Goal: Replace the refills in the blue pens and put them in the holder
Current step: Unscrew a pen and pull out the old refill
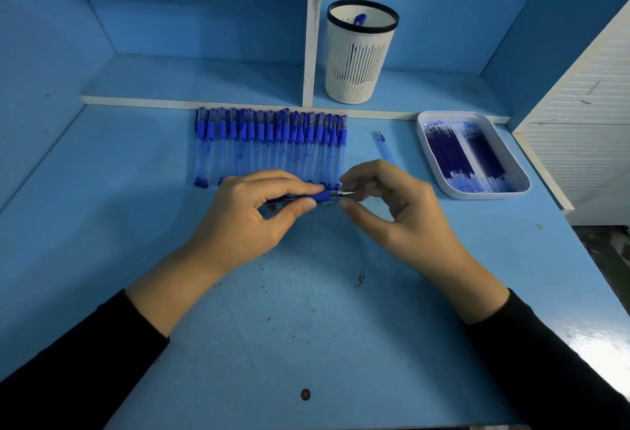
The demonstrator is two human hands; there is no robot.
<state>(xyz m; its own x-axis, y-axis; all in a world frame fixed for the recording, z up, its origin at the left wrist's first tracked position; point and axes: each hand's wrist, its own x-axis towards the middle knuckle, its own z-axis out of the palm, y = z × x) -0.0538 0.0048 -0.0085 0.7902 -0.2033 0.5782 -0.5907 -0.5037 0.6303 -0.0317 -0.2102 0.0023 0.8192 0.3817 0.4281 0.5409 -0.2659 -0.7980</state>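
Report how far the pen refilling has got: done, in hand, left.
Done: one blue pen stands in the white holder. In hand: the left hand grips a pen by its barrel while the right hand pinches its tip end. Left: a long row of pens lies at the back of the desk, and the tray holds many refills. Most of the job remains.

blue desk [102,208] | white shelf divider [312,37] | white slatted panel [579,129] | brown spot [305,394]

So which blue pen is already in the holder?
The pen whose blue end shows inside the white holder; the other pens lie in a row, except the held pen in the left hand.
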